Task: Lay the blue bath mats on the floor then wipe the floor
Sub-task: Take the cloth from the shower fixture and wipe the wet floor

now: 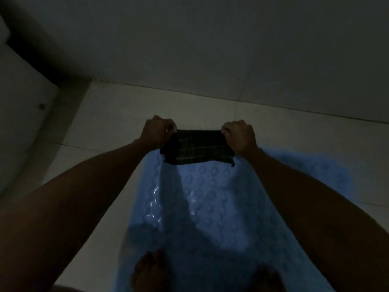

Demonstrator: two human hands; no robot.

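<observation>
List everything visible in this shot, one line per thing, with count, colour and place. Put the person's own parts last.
bath mat: one clearly seen, blue with raised rings, flat on the floor under the arms; whether there is a second is unclear.
cloth: one, dark plaid, stretched between both hands above the mat's far end.
floor: pale tiles, around the mat.
wall: grey, beyond the floor.
left hand: one, fingers pinch the cloth's left corner.
right hand: one, fingers pinch the cloth's right corner.
feet: two, bare, on the mat's near end.

Both arms outstretched, left hand point(156, 132) and right hand point(240, 134) fingers curled.
</observation>
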